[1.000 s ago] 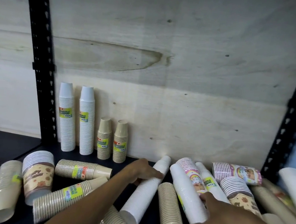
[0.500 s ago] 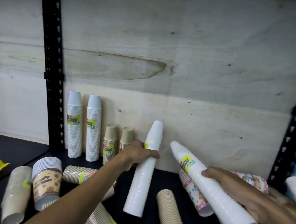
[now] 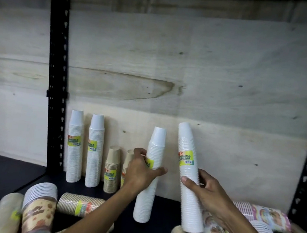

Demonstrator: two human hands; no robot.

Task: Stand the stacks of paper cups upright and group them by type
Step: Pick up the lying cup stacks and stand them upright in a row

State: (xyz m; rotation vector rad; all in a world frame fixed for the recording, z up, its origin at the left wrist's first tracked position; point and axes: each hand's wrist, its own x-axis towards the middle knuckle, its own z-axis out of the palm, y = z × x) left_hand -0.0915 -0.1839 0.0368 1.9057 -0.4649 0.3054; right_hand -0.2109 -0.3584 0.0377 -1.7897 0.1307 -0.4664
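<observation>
The two white cup stacks in hand had come up from lying among the jumble a second before to nearly vertical. The left white stack (image 3: pixel 150 175) stood with its wide end on the dark shelf (image 3: pixel 162 225), leaning slightly, and the left hand (image 3: pixel 141 172) gripped it around the middle, fingers and thumb wrapped over the yellow-green label. The right white stack (image 3: pixel 189 179) was held just beside it to the right, tilted a little with its top toward the left; its lower end sat over the lying stacks, and whether it touched the shelf could not be told. The right hand (image 3: pixel 205 188) curled round its lower half from behind, thumb across the front. Half a second before, this stack had still been slanting steeply, so both were judged close to being set down. Against the plywood back panel (image 3: pixel 190 82) two standing white stacks (image 3: pixel 84 147) already waited at the left, with two short kraft stacks (image 3: pixel 112 169) standing between them and the left hand. The held pair therefore sat apart from their own kind, and grouping probably called for carrying them past the kraft ones or shifting those aside. Lying stacks remained: a kraft stack (image 3: pixel 81 204) and a brown-patterned stack (image 3: pixel 38 208) at the left, pink-printed stacks (image 3: pixel 263 215) at the right.
</observation>
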